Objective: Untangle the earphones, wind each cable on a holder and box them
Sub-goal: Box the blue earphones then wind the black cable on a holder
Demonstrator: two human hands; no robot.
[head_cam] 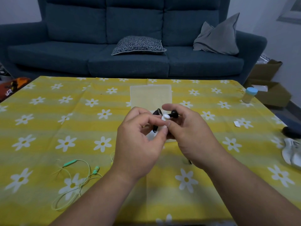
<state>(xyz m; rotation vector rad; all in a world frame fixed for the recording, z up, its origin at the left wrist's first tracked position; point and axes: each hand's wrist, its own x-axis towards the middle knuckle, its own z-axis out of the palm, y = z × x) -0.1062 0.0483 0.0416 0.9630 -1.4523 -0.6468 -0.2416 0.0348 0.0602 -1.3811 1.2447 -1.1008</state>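
My left hand (140, 137) and my right hand (187, 129) meet above the middle of the table. Between their fingertips is a small white holder (165, 117) with black earphones (174, 114) and their black cable around it. The left thumb and forefinger pinch the white piece; the right fingers curl round the black earbud side. A clear plastic box (150, 95) lies flat on the cloth just beyond the hands. Green earphones (76, 175) lie loose on the table at the near left, their cable spread in loops.
The table wears a yellow cloth with white flowers (48, 121). A jar with a blue lid (249, 95) stands at the far right edge. A white shoe (291, 152) and a dark object (291, 132) sit at the right. A blue sofa (130, 46) is behind.
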